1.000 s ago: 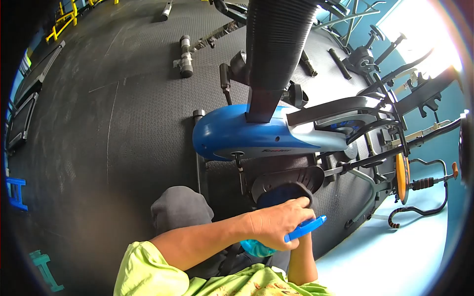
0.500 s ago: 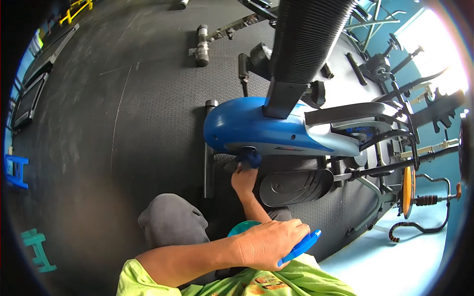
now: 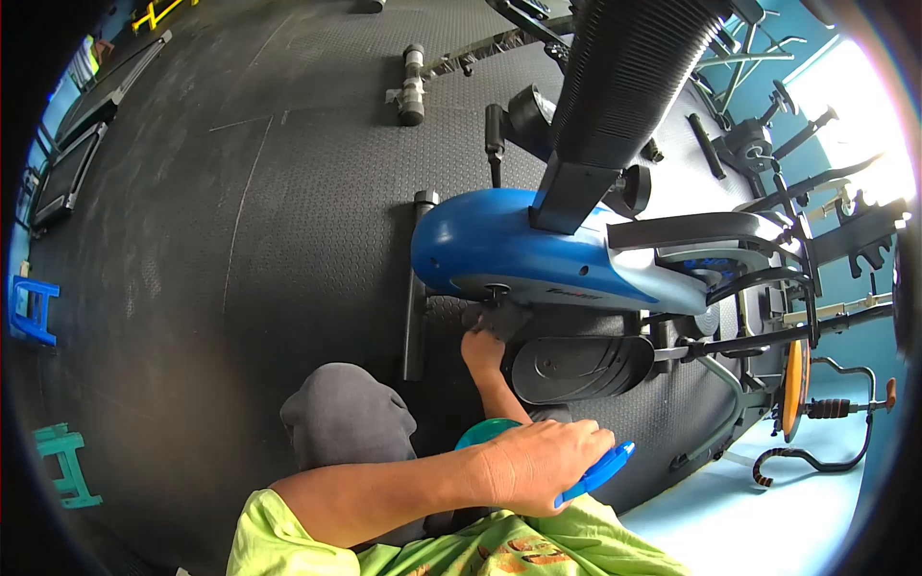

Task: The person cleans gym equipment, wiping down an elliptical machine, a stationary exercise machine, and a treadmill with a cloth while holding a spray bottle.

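Note:
My left hand [image 3: 552, 468] is wrapped round a spray bottle with a blue trigger head [image 3: 597, 474]; part of its teal body [image 3: 488, 432] shows behind the wrist. Beyond it, my right hand [image 3: 482, 351] reaches low to the crank area of a blue and grey exercise machine [image 3: 519, 240]. Its fingers are closed on a dark cloth [image 3: 507, 319], which is slightly blurred and lies against the crank just under the housing. Right of that hand is a black oval foot plate [image 3: 584, 369]. My right forearm is partly hidden behind the left.
A ribbed black column [image 3: 639, 86] rises from the machine. My grey-clad knee [image 3: 346, 418] is at lower centre. Blue [image 3: 35, 309] and green [image 3: 67, 466] stools stand at left. A floor bar [image 3: 414, 326] lies beside the machine; more gym equipment [image 3: 749, 149] stands at right.
My right hand has gone from beside my left hand, over the foot plate, to the crank with the cloth. The view has shifted left, so the machine appears further right. The left hand keeps the bottle.

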### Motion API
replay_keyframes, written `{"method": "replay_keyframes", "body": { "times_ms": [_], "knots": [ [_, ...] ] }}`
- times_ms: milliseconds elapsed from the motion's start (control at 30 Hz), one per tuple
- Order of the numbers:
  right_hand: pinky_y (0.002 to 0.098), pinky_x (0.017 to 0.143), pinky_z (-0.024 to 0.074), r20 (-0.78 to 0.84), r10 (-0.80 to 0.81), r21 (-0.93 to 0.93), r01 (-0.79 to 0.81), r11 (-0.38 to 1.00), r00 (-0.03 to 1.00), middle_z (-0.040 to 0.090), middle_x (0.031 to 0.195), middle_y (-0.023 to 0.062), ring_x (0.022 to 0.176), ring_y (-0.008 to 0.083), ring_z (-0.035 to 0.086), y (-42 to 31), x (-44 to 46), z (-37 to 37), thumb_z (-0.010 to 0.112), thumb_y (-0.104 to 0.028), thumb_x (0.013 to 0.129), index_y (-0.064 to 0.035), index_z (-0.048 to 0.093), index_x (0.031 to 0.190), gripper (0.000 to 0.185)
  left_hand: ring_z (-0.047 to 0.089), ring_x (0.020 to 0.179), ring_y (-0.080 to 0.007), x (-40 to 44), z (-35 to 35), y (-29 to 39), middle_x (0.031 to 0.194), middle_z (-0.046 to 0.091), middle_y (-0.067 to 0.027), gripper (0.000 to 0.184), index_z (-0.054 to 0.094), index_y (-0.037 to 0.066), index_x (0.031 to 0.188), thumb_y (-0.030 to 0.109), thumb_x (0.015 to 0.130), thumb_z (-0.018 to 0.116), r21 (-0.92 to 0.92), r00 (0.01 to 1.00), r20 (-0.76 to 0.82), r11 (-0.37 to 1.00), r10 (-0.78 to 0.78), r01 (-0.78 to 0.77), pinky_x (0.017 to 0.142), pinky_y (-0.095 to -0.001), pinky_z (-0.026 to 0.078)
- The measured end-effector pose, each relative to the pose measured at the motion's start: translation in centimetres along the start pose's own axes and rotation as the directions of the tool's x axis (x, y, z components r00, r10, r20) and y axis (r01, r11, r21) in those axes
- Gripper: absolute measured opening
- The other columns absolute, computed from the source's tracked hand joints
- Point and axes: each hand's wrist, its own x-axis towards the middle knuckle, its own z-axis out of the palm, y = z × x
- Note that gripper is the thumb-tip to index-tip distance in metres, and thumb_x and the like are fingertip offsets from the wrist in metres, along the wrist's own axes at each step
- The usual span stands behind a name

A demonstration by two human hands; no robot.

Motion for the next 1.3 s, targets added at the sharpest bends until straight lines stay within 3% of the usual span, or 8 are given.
{"method": "replay_keyframes", "body": {
  "times_ms": [167, 267, 333, 433, 700, 967, 1167, 1300],
  "knots": [
    [0.0538, 0.104, 0.0333, -0.077, -0.018, 0.264, 0.038, 0.964, 0.997, 0.057, 0.118, 0.0305, 0.11, 0.0477, 0.053, -3.2, 2.1, -3.5, 0.055, -0.003, 0.08, 0.0101, 0.06, 0.109, 0.032, 0.064, 0.1, -0.0378, -0.1, -0.2, 0.0, 0.111, 0.054, -0.0213, 0.065, 0.042, -0.003, 0.127, 0.008, 0.074, 0.077, 0.015, 0.997, -0.071, 1.0, -0.017, 0.018, 0.082, -0.0427, 0.056],
    [0.055, 0.097, 0.0395, -0.56, -0.104, 0.095, 0.188, 0.977, 0.822, 0.057, 0.119, 0.028, 0.112, 0.0466, 0.052, -5.7, 3.3, -3.1, 0.059, -0.007, 0.08, 0.0063, 0.06, 0.112, 0.035, 0.065, 0.099, -0.0384, 0.1, -0.6, 0.1, 0.11, 0.055, -0.022, 0.065, 0.042, -0.004, 0.126, 0.008, 0.074, 0.077, -0.017, 0.997, -0.077, 1.0, -0.021, 0.02, 0.08, -0.0433, 0.056],
    [0.0562, 0.095, 0.0408, -0.355, -0.36, -0.345, 0.237, 0.908, 0.863, 0.054, 0.121, 0.0281, 0.115, 0.0467, 0.049, -3.5, 3.4, -1.4, 0.064, -0.012, 0.079, 0.0053, 0.054, 0.121, 0.047, 0.065, 0.097, -0.0385, 0.1, -0.6, 0.1, 0.11, 0.055, -0.0224, 0.065, 0.042, -0.004, 0.126, 0.008, 0.073, 0.078, -0.011, 0.997, -0.076, 1.0, -0.027, 0.027, 0.079, -0.0435, 0.057],
    [0.0563, 0.095, 0.0408, -0.406, -0.239, -0.032, 0.248, 0.968, 0.882, 0.051, 0.12, 0.0298, 0.111, 0.047, 0.049, -1.8, 2.2, -0.8, 0.067, -0.014, 0.077, 0.0043, 0.053, 0.12, 0.049, 0.066, 0.096, -0.0387, 0.0, -0.1, -0.2, 0.109, 0.055, -0.023, 0.066, 0.042, -0.005, 0.125, 0.008, 0.072, 0.078, -0.008, 0.996, -0.084, 1.0, -0.028, 0.028, 0.078, -0.0432, 0.057],
    [0.0535, 0.08, 0.0491, -0.174, -0.115, -0.089, 0.101, 0.991, 0.978, 0.05, 0.102, 0.0256, 0.098, 0.0471, 0.054, -3.7, 2.8, -4.2, 0.064, -0.005, 0.071, -0.0072, 0.057, 0.101, 0.031, 0.066, 0.096, -0.0396, -0.6, -0.6, 0.5, 0.111, 0.055, -0.0244, 0.067, 0.043, -0.005, 0.125, 0.008, 0.07, 0.079, 0.037, 0.998, -0.053, 0.999, -0.031, 0.033, 0.079, -0.0429, 0.058],
    [0.0488, 0.071, 0.052, -0.016, -0.367, -0.126, 0.363, 0.923, 0.93, 0.056, 0.1, 0.017, 0.09, 0.0422, 0.058, -1.2, 1.6, -8.0, 0.064, -0.003, 0.063, -0.0083, 0.061, 0.09, 0.028, 0.066, 0.095, -0.0396, -0.7, 0.9, -0.4, 0.107, 0.057, -0.0231, 0.067, 0.046, -0.004, 0.123, 0.008, 0.067, 0.08, 0.018, 0.989, -0.147, 0.999, -0.023, 0.026, 0.084, -0.0427, 0.056],
    [0.0337, 0.076, 0.0516, 0.146, -0.052, 0.366, -0.005, 0.931, 0.988, 0.066, 0.086, 0.008, 0.082, 0.0262, 0.065, -0.2, -7.6, -10.6, 0.06, 0.008, 0.065, -0.0051, 0.064, 0.096, 0.034, 0.067, 0.094, -0.0378, -1.4, 0.5, 0.6, 0.102, 0.059, -0.0227, 0.061, 0.048, -0.008, 0.114, 0.007, 0.064, 0.08, 0.144, 0.982, -0.186, 0.987, -0.045, 0.072, 0.08, -0.0436, 0.056],
    [0.0248, 0.079, 0.0481, 0.23, 0.191, 0.762, -0.299, 0.575, 0.954, 0.068, 0.094, 0.0001, 0.088, 0.0083, 0.059, 1.8, -8.9, -10.1, 0.065, 0.01, 0.074, -0.0026, 0.064, 0.103, 0.031, 0.068, 0.092, -0.0372, -1.1, 1.8, -0.1, 0.102, 0.059, -0.0226, 0.062, 0.048, -0.009, 0.113, 0.007, 0.063, 0.08, 0.18, 0.977, -0.211, 0.983, 0.023, 0.016, 0.077, -0.0422, 0.057]
  ]
}}
